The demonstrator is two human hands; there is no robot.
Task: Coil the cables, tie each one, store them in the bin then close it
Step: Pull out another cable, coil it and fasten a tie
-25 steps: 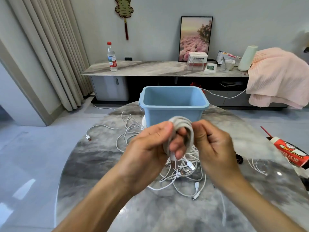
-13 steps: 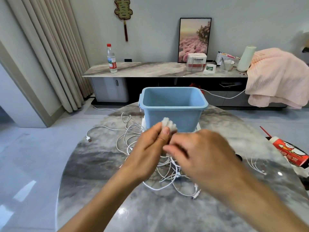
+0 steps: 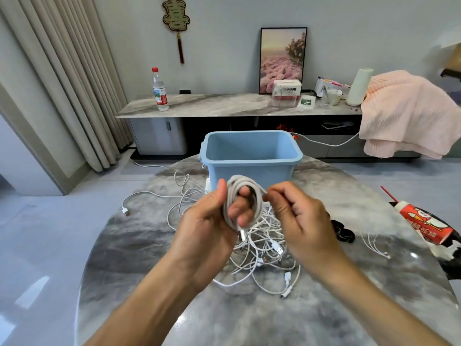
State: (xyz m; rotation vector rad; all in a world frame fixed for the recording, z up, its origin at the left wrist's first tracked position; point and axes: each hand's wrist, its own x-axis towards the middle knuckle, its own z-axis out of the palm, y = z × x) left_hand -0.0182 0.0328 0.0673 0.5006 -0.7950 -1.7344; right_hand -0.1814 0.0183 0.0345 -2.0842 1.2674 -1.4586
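Above table (image 3: 149, 245), left hand (image 3: 209, 228) grips coiled cable (image 3: 254, 193)

Home living rm. Evidence: long marble-top TV cabinet (image 3: 224, 106) along back wall w/ framed flower picture (image 3: 283, 59) leaning on it, red knot ornament (image 3: 176, 18) hung above, floor-length beige curtains (image 3: 62, 78) at left, pink blanket (image 3: 409, 113) draped over cabinet end, round marble table (image 3: 149, 245) in front.
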